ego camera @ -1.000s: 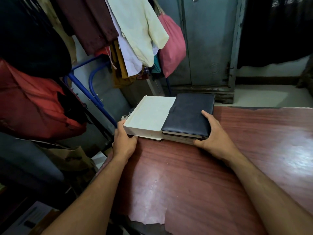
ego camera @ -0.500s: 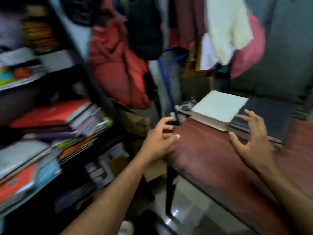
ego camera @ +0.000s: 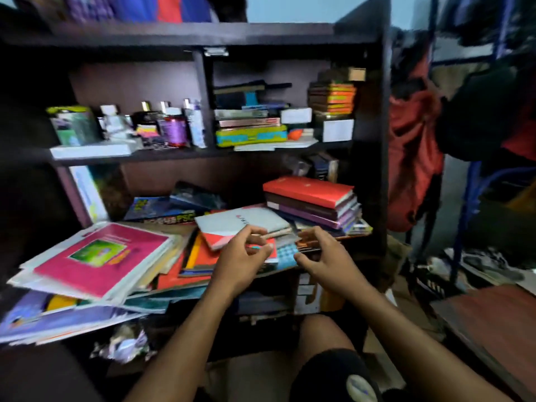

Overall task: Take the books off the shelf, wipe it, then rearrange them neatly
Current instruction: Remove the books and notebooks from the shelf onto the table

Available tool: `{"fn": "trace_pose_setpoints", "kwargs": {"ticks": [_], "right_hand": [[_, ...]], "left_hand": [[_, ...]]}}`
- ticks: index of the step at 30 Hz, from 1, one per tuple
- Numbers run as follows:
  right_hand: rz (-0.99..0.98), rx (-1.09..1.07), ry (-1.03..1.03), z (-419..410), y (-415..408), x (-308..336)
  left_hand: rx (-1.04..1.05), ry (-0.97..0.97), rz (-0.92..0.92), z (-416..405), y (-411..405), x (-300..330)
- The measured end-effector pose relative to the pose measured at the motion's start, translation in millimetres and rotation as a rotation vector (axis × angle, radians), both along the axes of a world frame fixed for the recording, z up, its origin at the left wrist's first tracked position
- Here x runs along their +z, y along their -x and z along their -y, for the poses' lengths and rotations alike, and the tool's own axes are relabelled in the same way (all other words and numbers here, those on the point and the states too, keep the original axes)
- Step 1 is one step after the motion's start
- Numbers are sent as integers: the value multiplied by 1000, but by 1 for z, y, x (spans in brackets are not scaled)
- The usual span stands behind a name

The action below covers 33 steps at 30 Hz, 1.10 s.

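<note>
Both hands, left hand [ego camera: 242, 258] and right hand [ego camera: 324, 256], hover loosely curled, empty, over blurred books [ego camera: 246, 227].

Bare forearms, black knee pad [ego camera: 333, 372] with pale logo

dim, motion-blurred, edges warped by wide angle
</note>
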State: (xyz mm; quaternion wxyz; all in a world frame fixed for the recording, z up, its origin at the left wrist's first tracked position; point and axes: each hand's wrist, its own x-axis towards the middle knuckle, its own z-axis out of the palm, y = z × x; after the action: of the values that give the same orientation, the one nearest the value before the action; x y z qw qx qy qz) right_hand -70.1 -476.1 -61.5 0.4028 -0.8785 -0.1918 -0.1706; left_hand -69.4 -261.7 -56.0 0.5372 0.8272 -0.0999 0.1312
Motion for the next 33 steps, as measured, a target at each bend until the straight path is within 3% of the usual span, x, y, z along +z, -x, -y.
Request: {"fn": "trace_pose_setpoints", "kwargs": {"ticks": [5, 10, 17, 21, 27, 30, 33], "right_hand": [[-48, -53, 61, -16, -8, -1], [-173, -203, -67, 11, -18, 8], [-247, -6, 154, -15, -11, -19], [-16, -94, 406, -50, -8, -29], [-4, 255, 336, -130, 2, -9], [7, 333, 374, -167, 8, 0], [-11, 357, 385, -184, 7, 3]], "left_hand": [[127, -29, 34, -42, 3, -10], [74, -4, 2, -33, 3, -12], [267, -227, 138, -53, 6, -32], [428, -326, 224, -83, 19, -33], [662, -308, 307, -137, 39, -28], [786, -338, 287, -156, 50, -39], [782, -414, 270, -161, 54, -54]]}}
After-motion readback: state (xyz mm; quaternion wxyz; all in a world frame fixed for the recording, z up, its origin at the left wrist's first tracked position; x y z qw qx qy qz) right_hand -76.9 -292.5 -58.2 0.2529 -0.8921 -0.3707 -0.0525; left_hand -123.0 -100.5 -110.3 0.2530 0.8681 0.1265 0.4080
